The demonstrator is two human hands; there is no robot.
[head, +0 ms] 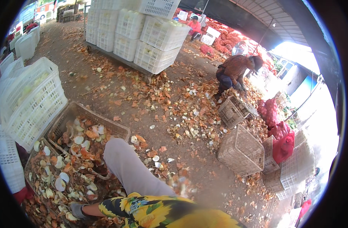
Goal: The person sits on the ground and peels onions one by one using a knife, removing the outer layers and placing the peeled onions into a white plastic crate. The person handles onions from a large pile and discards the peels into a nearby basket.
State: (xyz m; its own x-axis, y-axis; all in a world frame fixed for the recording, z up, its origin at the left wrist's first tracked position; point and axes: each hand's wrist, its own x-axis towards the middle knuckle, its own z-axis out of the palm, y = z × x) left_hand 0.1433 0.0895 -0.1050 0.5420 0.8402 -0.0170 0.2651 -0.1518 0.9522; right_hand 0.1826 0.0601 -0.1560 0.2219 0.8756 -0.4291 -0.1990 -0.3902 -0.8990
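My left hand (77, 211), in a grey glove below a floral sleeve, is low at the left among loose onion skins (69, 196); its fingers are hard to make out and I cannot tell whether it holds anything. My right hand is out of view. Just above, beside my bent knee, a dirty brown plastic crate (105, 123) holds onion skins and pale onion pieces. A second heap of skins and white onion layers (59, 183) lies nearer, partly within another dirty crate's rim. White plastic crates with pale peeled onions (37, 97) stand at the far left.
White crates (159, 32) are stacked on a low cart ahead. A co-worker (233, 71) bends over skins at the right, near dirty empty crates (242, 151) and red mesh sacks (283, 146). Another person (194, 27) crouches farther back. Skins litter the dirt floor.
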